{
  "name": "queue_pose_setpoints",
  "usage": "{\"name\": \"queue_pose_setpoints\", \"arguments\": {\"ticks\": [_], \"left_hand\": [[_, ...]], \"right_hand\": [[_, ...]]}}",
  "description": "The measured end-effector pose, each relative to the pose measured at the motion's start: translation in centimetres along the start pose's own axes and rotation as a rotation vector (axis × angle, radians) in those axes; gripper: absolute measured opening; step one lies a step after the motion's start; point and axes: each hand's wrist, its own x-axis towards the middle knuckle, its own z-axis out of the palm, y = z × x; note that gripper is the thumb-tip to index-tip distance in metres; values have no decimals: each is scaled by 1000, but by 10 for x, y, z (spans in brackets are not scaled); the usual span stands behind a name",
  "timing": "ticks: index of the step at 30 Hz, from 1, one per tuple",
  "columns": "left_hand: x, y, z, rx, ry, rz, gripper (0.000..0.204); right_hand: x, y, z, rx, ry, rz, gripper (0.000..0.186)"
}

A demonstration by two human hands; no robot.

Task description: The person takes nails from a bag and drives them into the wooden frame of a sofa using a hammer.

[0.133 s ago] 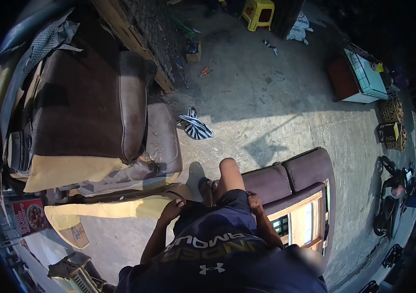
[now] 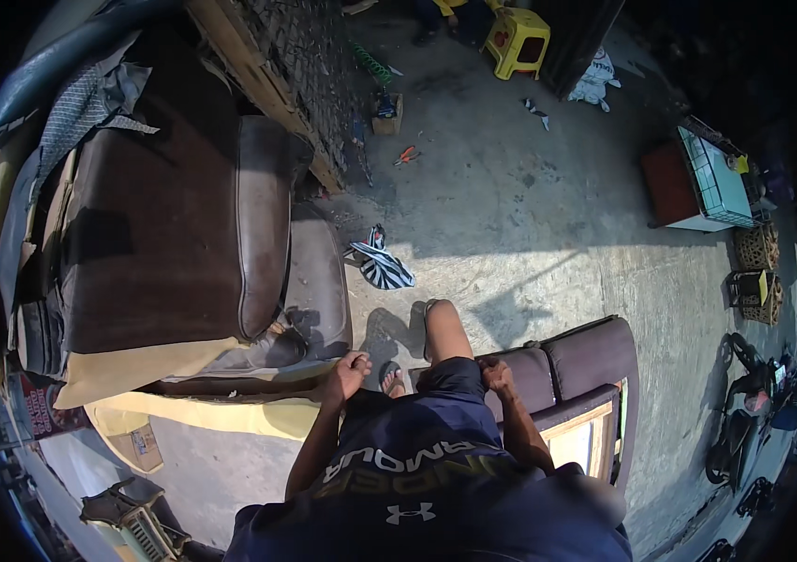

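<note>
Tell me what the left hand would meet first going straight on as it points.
The left hand points roughly toward the striped cloth on the floor, likely first in line, though depth is unclear and it might pass above.

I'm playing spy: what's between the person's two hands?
In the head view, dark shorts and a sandalled foot show between the left hand and the right hand.

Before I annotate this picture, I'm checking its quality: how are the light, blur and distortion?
Head view: sunlight and shadow split the concrete floor; the yellow stool sits in shade; the rim goes black and edges bend near it; a blurred patch sits lower right; left hand and right hand look fairly clear.
</note>
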Motion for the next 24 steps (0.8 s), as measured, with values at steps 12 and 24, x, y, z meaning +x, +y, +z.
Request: {"name": "queue_pose_setpoints", "arguments": {"ticks": [12, 24], "left_hand": [[390, -102, 107, -70, 644, -281, 18], [553, -57, 116, -444, 883, 26, 15]], "right_hand": [[439, -205, -38, -1595, -687, -434, 26], [701, -103, 257, -1273, -1243, -337, 43]]}}
